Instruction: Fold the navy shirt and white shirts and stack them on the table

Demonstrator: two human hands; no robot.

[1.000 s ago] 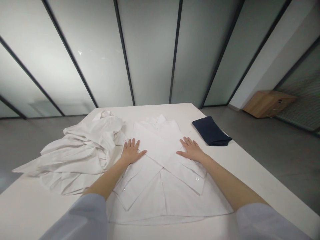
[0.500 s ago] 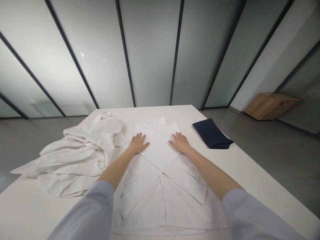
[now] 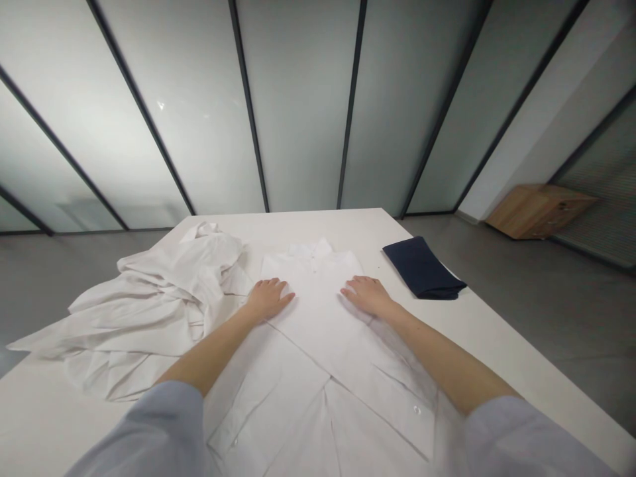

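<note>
Resting palm down, both hands bracketed the chest of a white shirt (image 3: 313, 338) in the head view, and that shirt lay spread mid-table, collar to the far end! The left hand (image 3: 268, 298) was on one side, thumb held apart from bent fingers; the right hand (image 3: 366, 293) mirrored it across the cloth, thumb apart too. Whether any fabric was pinched under those fingertips, you couldn't tell. Below them, the shirt sleeves slanted outward down the body, a button glinting near the right-hand cuff (image 3: 417, 421), the lower part running out of view. Off to the left, a rumpled heap of white cloth (image 3: 159, 305) sprawled beside the shirt; to the right, a folded navy cloth (image 3: 422, 268) sat near the edge of the white table (image 3: 298, 226). Beyond stood frosted panels (image 3: 303, 99) and, far right, a wooden cabinet (image 3: 536, 211).
</note>
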